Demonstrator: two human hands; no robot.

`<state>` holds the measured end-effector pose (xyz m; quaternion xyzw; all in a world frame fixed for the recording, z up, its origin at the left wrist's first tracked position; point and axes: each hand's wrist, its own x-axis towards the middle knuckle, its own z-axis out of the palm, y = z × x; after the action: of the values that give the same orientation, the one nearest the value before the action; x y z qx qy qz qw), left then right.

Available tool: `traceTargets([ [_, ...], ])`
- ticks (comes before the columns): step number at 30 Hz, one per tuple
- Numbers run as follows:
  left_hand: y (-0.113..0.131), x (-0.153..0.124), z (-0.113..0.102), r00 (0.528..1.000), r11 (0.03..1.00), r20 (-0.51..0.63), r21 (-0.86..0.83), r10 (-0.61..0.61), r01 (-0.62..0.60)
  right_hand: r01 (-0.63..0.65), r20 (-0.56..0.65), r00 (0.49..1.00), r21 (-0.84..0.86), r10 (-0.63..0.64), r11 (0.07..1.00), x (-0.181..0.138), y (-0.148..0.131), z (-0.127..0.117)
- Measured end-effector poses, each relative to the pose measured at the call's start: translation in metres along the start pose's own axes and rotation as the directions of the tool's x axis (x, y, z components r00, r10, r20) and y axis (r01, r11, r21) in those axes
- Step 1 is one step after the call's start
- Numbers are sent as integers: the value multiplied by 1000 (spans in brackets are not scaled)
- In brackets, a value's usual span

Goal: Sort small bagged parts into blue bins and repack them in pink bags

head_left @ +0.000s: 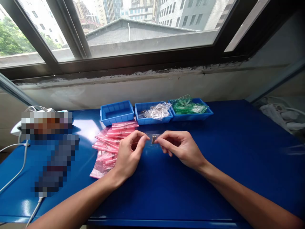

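Between my two hands a small clear plastic bag [153, 140] is held up over the blue table, with small metal pieces inside; their exact kind is too small to make out. My left hand [132, 151] pinches the bag's left edge between thumb and index finger. On the other side my right hand [182, 147] pinches the right edge, its fingertips close to the metal pieces. A pile of pink zip bags [107, 148] with dark print lies beside and partly behind my left hand.
Along the back stand a blue bin [116, 113] with nothing visible in it, a second bin [153, 120] with clear bags, and a third bin [193, 117] with green bags. Pixelated items and white cables [25, 159] lie on the blue table [166, 197] at left.
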<state>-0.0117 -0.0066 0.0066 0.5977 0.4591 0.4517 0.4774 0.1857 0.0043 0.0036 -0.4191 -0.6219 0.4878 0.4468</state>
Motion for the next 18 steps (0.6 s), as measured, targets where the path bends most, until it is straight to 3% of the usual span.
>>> traceTargets([
  [3,-1,0,0,999,994,-40,-106,-13,8,-76,-16,997,119,78,990,8,6,-3],
  [7,-2,1,1,996,982,-81,-191,-30,14,-44,-176,977,388,121,921,17,14,-4],
  [11,-4,2,1,995,973,-96,-231,-18,-4,-97,-50,989,511,142,854,18,17,-2],
  [14,-3,2,1,992,963,-121,-270,-21,-13,-121,26,993,349,119,929,13,16,-3],
  [16,-2,2,0,990,950,-141,-310,-12,-33,-55,8,998,74,54,996,9,15,-2],
  [18,-1,3,-1,986,936,-165,-345,11,-68,90,66,995,-229,-76,969,4,16,1],
])
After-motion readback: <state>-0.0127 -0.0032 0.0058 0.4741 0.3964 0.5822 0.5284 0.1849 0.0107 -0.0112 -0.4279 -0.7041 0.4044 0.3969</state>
